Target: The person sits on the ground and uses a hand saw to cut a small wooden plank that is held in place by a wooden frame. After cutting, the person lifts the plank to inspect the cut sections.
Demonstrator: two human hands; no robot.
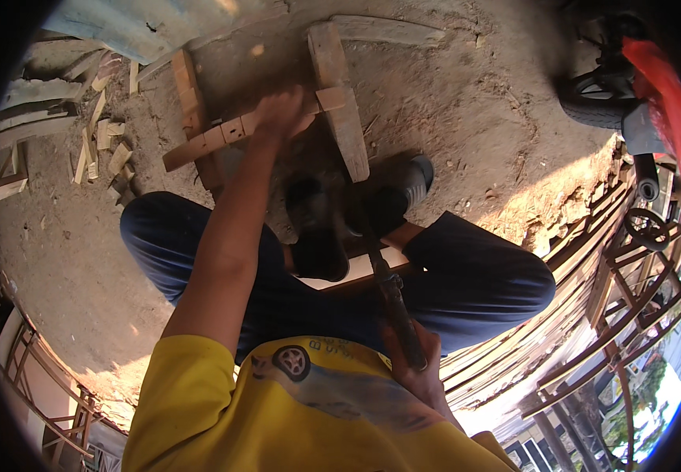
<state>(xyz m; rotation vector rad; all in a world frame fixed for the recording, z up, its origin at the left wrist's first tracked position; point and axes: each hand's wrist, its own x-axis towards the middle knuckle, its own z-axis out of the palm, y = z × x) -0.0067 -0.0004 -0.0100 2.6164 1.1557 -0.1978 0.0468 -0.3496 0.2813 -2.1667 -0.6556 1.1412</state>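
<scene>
One slotted wooden bar [208, 141] lies across two wood blocks [329, 59]. Probably stiff, fairly light, grippy; best held on solid wood between slots. One left hand [281, 114] at the bar, near the right-hand block (blurred; can't tell whether fingers clamp). Right hand's [421, 362] fingers wrap one dark pole [393, 289], likely heavier.

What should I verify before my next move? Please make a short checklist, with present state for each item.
1. Left hand on the wooden piece: ok.
2. Wooden piece lying across the left block and right block: ok.
3. Right hand around the long dark tool: ok.
4. Tool's far end clearly visible: not ok, dark and blurred.
5. Gap between tool and right shoe: cannot tell, they look close.
</scene>
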